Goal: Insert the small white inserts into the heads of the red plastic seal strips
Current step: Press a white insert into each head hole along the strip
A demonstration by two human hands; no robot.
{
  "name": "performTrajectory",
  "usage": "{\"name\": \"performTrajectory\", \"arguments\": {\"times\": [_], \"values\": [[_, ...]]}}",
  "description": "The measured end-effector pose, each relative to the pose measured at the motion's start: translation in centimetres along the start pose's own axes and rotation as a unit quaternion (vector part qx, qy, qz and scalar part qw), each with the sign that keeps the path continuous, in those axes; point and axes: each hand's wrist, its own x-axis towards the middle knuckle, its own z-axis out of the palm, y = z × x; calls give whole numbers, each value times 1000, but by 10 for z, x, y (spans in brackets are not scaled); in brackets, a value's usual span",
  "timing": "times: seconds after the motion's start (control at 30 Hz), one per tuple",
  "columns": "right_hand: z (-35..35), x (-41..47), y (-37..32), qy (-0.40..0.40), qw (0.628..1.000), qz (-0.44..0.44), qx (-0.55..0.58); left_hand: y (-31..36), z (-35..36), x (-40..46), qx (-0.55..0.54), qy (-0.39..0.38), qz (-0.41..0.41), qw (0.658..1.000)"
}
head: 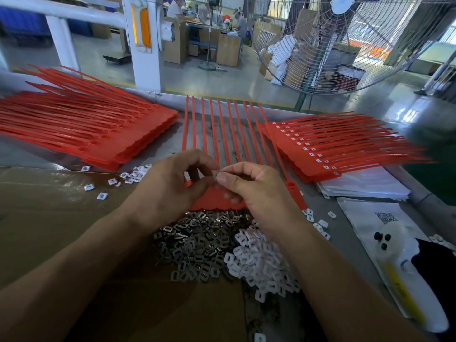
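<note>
At the far left of the table (39, 159), a fanned stack of red strips (86, 129) is laid with heads seemingly empty, probably waiting their turn. Loose inserts (134, 173) are scattered just beside it. In the middle, a joined row of strips (222, 134) is spread flat, tails pointing away, its heads partly hidden under the hands. The left hand (167, 183) and right hand (254, 188) are brought together, fingertips touching and pinched on something small, too tiny to identify, apparently an insert being readied. Just below, a heap of metal clips (195, 248) and a heap of white inserts (259, 262) are kept within easy reach. At the right, a stack of fitted strips (340, 149) is set aside, white showing in the heads.
</note>
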Motion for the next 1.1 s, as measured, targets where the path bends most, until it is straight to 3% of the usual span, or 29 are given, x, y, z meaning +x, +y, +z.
{"name": "performTrajectory", "arguments": {"times": [0.2, 0.53, 0.73, 0.83, 1.1], "values": [[0, 1, 0, -17, 1000, 3, 8, -1, -3, 1, 41, 6, 72, 997], [0, -2, -3, -19, 999, 6, -28, 1, -7, 2, 94, 9, 114, 989], [0, -3, -4, 26, 997, -14, -65, -10, -7, 4, 152, 62, 25, 986], [1, -4, -3, 25, 997, -17, -77, -19, -7, 2, 184, 47, -44, 981], [4, -4, -4, 20, 996, -21, -88, -31, -3, 5, 239, 21, -125, 963]]}}
